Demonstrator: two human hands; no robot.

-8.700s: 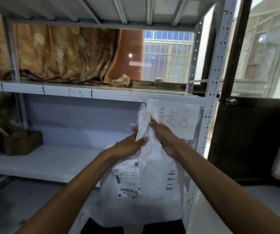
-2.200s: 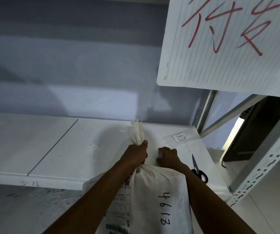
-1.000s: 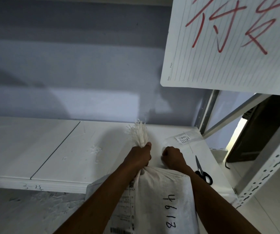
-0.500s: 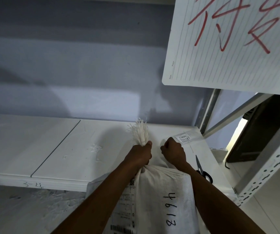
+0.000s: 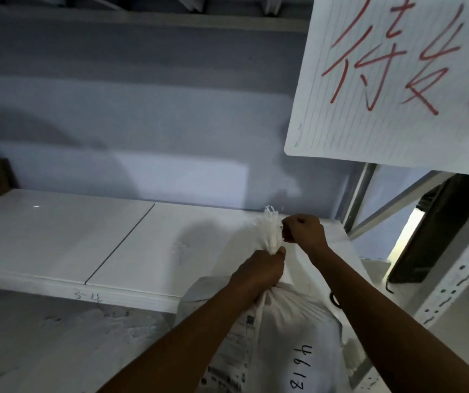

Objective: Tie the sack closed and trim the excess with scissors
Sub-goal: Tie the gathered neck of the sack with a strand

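Left hand (image 5: 259,268) clamps the gathered neck of the white sack (image 5: 290,344), which leans on the shelf (image 5: 57,236) edge below it; just above, the right hand (image 5: 304,231) is clenched beside the frayed tuft (image 5: 270,228), perhaps pulling a tie I can't see. Tying looks underway; trimming remains, with only a scissors (image 5: 334,299) handle showing.

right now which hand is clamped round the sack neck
The left hand, fisted round the gathered neck of the sack; the right hand sits higher beside the frayed top.
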